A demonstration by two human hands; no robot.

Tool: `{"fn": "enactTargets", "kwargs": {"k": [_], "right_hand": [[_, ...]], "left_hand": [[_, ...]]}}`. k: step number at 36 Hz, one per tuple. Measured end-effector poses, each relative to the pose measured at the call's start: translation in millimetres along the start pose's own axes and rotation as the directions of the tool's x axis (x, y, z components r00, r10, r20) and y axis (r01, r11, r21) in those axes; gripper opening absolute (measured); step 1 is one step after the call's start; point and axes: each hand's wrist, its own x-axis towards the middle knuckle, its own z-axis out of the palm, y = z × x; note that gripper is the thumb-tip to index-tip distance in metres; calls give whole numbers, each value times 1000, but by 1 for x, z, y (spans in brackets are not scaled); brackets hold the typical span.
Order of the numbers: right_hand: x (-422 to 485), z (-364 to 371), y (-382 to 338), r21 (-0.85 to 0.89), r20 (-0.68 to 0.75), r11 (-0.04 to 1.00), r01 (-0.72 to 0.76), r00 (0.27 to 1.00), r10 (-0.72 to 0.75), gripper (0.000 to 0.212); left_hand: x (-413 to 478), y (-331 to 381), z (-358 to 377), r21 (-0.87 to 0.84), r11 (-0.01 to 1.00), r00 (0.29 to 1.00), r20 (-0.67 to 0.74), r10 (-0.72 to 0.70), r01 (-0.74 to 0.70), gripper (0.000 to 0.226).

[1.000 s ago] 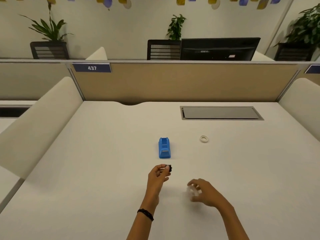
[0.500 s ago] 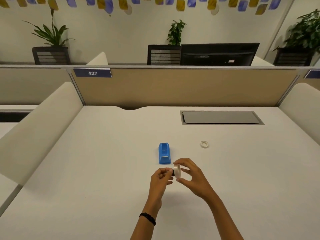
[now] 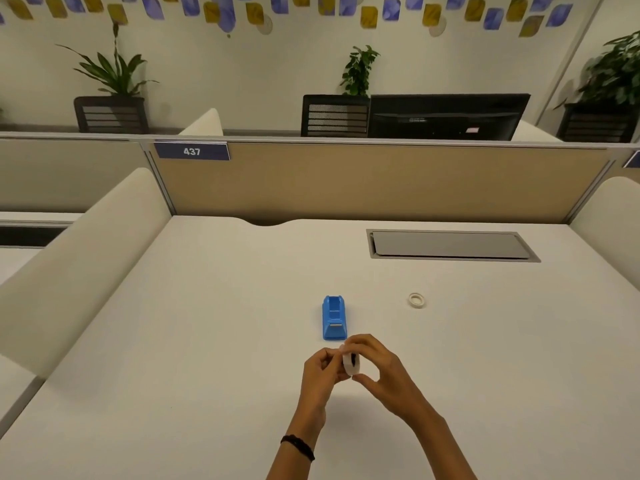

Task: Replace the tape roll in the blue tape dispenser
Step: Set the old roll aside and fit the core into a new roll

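The blue tape dispenser [image 3: 334,317] stands on the white desk [image 3: 207,341], its roll bay open on top with no roll in it. Just in front of it, both hands meet above the desk. My right hand [image 3: 384,372] pinches a white tape roll [image 3: 350,365] held on edge. My left hand [image 3: 320,374] presses against the roll's left side; a small black hub [image 3: 353,358] shows in the roll's centre. A thin, nearly used-up tape ring [image 3: 416,300] lies flat on the desk to the dispenser's right.
A grey cable hatch [image 3: 450,244] is set into the desk at the back right. A tan partition [image 3: 363,181] closes the far edge, with padded dividers on both sides. A black band circles my left wrist.
My right hand lifted the white tape roll off the desk and brought it to my left hand, which held the black hub. The two hands now touch around the roll.
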Motion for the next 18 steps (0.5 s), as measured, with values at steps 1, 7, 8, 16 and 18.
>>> {"fn": "enactTargets", "kwargs": {"k": [1, 7, 8, 16, 18], "right_hand": [[0, 1, 1, -20, 16, 1000, 12, 1000, -12, 54], [-1, 9, 7, -63, 69, 998, 12, 998, -7, 49], [-1, 10, 8, -50, 71, 999, 7, 997, -4, 51], [2, 14, 6, 165, -83, 970, -180, 977, 195, 43], [5, 13, 2, 239, -111, 937, -256, 951, 288, 33]], "left_hand": [[0, 0, 0, -1, 1000, 1000, 1, -2, 2, 9], [1, -5, -3, -11, 1000, 1000, 4, -26, 26, 13], [1, -5, -2, -15, 999, 1000, 0, -29, 29, 12], [1, -3, 4, -10, 999, 999, -34, 32, -33, 13], [0, -1, 4, -17, 999, 998, -31, 49, -49, 14]]}}
